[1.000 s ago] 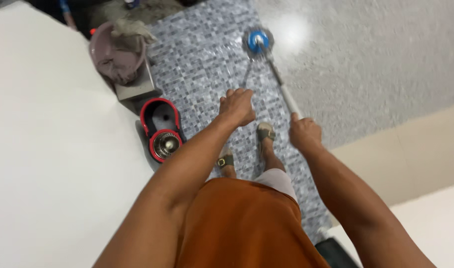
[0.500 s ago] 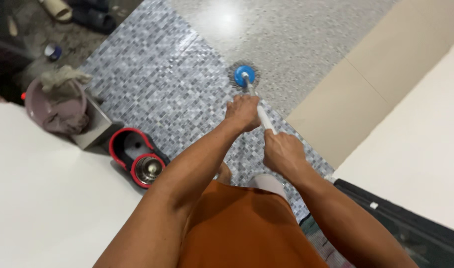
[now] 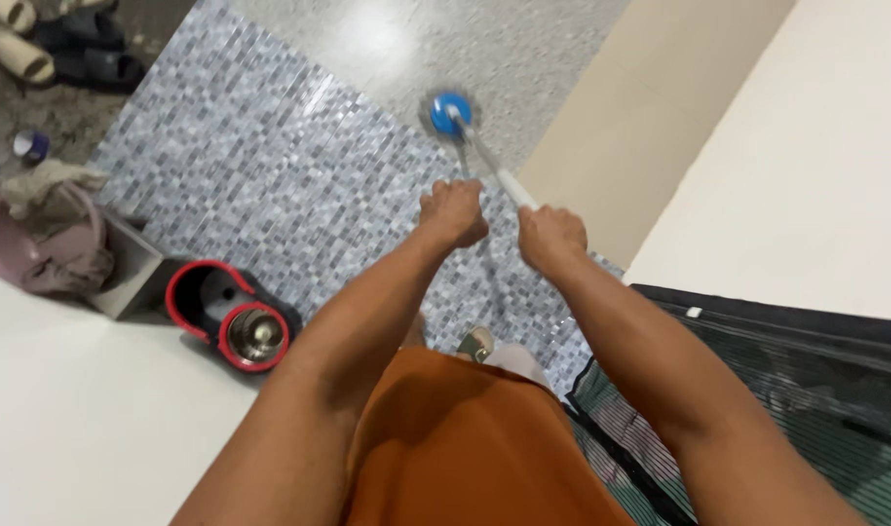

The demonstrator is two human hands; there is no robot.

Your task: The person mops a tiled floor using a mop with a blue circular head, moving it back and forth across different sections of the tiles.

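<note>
- The mop has its blue round head on the speckled floor, just past the edge of the grey mosaic tiles; half a second ago the head sat nearer the person and close to that edge, so it has been pushed outward and a little to the left.
- The left hand is closed in a fist. The pole runs from the head toward the right hand, and whether the left one actually wraps it cannot be told from this view.
- The right hand is curled around the upper end of the pole, fingers pressed together on it (the white section vanishes into the fist).
- Both hands now sit side by side and level, whereas a moment ago the left one was ahead of the right along the pole; the arms are stretched further out.
- The view has swung rightward: a dark mesh screen fills the lower right, more of it than before.
- The red bucket with its metal spinner stands well apart at the left, against the white wall, in the same spot beside the grey box (untouched).
- A pink basin with rags lies further left.
- Judged from this, the stroke is reaching out over the speckled floor.
</note>
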